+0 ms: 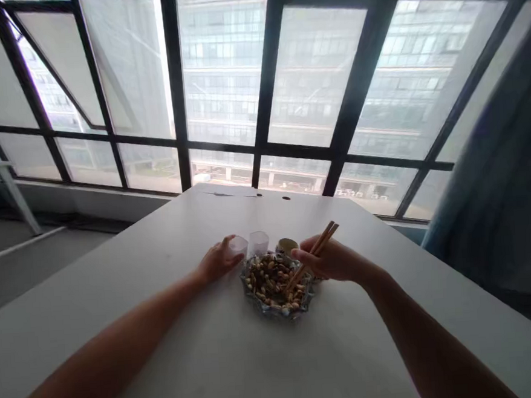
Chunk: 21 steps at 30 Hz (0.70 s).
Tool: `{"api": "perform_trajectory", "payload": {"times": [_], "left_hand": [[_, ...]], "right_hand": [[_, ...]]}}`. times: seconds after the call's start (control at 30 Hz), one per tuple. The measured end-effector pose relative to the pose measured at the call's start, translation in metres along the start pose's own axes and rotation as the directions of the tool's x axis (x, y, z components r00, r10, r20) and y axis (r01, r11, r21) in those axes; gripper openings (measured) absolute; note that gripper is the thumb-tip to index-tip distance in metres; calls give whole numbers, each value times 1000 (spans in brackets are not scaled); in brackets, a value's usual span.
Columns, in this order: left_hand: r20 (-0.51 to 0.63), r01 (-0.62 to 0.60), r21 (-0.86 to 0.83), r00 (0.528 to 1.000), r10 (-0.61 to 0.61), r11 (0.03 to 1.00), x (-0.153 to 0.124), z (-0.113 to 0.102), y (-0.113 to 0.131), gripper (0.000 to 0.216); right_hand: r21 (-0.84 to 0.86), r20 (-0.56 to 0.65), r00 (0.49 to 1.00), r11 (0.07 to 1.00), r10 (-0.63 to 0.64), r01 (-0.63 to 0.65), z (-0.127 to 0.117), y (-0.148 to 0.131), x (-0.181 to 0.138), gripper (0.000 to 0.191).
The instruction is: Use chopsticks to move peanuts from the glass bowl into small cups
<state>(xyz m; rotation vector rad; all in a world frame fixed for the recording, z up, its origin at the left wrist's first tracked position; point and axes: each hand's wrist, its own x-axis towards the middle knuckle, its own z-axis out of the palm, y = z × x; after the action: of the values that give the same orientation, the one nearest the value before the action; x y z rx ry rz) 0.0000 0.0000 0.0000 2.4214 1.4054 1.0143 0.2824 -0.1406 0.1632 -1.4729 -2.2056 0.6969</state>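
Wooden chopsticks (320, 248) in R hand (332, 260) enter glass nut bowl (265, 309); L hand (218, 259) grips cup (239, 244) at bowl's 11 o'clock, prob. steadying it.

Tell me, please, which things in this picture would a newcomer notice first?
A newcomer's eye would likely fall first on the glass bowl of nuts on the white table, with the right hand holding wooden chopsticks down into it. Beyond the bowl's left side, the left hand holds a translucent cup. Past the table, wide dark-framed windows fill the background.
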Motion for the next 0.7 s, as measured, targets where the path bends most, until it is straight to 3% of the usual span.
{"api": "perform_trajectory", "payload": {"times": [0.13,0.27,0.7], "left_hand": [[-13,-1,13,1000,1,1000,-1,-3,-1,70],[-3,-12,9,1000,12,1000,-2,-6,1,70],[3,-7,22,1000,7,1000,0,-3,7,71]], "right_hand": [[106,-73,997,993,-36,43,-8,-3,-5,42],[49,-164,983,994,-87,97,-11,-4,-5,41],[-80,-100,964,967,-248,241,-1,9,2,44]]}}
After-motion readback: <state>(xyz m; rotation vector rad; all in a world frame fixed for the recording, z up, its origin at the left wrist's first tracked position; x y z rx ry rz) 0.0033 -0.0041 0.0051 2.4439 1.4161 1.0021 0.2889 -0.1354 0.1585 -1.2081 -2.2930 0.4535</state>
